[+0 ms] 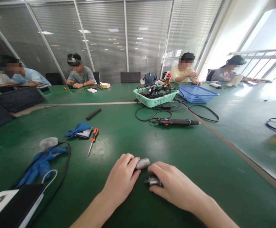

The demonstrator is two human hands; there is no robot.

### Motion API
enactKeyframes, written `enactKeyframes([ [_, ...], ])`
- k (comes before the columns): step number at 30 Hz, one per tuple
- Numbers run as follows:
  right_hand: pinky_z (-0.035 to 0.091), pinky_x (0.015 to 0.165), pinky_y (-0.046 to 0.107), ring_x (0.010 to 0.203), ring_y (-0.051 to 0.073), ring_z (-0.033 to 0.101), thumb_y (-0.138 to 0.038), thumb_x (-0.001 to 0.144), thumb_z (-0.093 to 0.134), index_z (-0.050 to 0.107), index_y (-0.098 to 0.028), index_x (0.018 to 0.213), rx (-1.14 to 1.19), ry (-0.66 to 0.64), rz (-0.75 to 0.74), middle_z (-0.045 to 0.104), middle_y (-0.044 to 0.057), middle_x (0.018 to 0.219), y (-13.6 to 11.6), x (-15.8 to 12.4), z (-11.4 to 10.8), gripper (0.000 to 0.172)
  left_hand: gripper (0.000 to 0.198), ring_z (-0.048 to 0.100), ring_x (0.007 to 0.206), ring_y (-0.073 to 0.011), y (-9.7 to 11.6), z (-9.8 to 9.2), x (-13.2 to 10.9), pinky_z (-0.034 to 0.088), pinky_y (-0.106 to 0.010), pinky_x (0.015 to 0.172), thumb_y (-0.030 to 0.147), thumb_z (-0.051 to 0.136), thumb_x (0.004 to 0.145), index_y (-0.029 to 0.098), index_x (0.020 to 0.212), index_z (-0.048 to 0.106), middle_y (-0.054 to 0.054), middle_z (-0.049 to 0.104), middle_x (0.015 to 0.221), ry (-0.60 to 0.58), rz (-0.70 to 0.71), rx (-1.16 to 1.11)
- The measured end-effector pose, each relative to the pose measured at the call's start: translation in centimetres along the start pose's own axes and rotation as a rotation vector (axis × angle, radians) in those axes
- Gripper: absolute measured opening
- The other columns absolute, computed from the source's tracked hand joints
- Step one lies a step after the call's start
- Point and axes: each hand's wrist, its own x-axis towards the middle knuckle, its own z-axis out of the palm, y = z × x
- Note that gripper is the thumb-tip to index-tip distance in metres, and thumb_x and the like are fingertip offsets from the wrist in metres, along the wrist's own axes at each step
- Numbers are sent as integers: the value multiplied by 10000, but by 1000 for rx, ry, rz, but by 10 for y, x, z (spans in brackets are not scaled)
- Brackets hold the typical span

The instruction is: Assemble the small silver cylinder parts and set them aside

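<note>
My left hand is closed around one end of a silver metal cylinder, whose free end points right, toward my other hand. Between the thumb and fingers of my right hand is a small silver motor-like cylinder with a short dark shaft tip facing left. The two metal pieces are apart, low over or on the green table; whether they rest on it I cannot tell. Part of each piece is hidden by the fingers.
Left of my hands lie an orange-handled screwdriver, blue gloves and a white device with a cable. Ahead are a black electric screwdriver, a green basket of cables and a blue basket. Several people sit across the table.
</note>
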Motion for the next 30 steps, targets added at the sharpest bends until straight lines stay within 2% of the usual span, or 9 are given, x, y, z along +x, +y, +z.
enactKeyframes([
  [5, 460, 854, 345, 970, 229, 608, -203, 876, 752, 630, -213, 1066, -1, -7, -111, 657, 22, 1048, -6, 1, 8, 226, 396, 559, 1115, -256, -3, 2, 0, 511, -429, 976, 126, 650, 937, 237, 1308, 566, -52, 586, 1217, -25, 26, -32],
  [10, 481, 901, 382, 1030, 256, 620, -209, 879, 750, 656, -207, 1112, 12, -19, -85, 667, 40, 1088, -7, 1, 5, 251, 460, 555, 1147, -266, -3, 4, -1, 506, -452, 1008, 135, 647, 922, 237, 1355, 529, -65, 576, 1259, -21, 6, -51],
  [30, 477, 907, 380, 1029, 243, 608, -175, 876, 713, 670, -218, 1139, 31, -34, -82, 671, 37, 1084, -9, 1, 4, 271, 449, 547, 1210, -281, -1, 1, -2, 481, -474, 1061, 168, 597, 933, 238, 1370, 520, -75, 589, 1322, -12, -28, -42],
])
